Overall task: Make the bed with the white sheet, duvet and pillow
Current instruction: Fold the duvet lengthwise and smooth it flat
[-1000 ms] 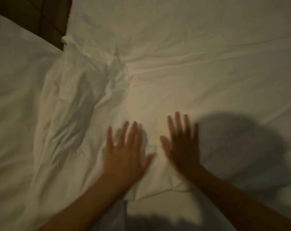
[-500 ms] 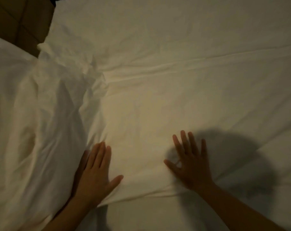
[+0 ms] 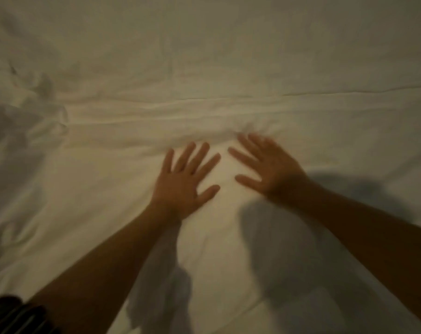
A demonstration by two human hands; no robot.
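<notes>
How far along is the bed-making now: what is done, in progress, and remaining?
Done: the white sheet lies spread out. In progress: the left hand and right hand press flat on it, apparently smoothing. Remaining: a long crease beyond the hands and bunched fabric at the left need flattening.

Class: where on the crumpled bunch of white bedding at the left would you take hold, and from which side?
Probably the crumpled bunch at its raised ridge, pinched from above with the left hand, which lies nearer; the folds stand up from the flat sheet.
</notes>
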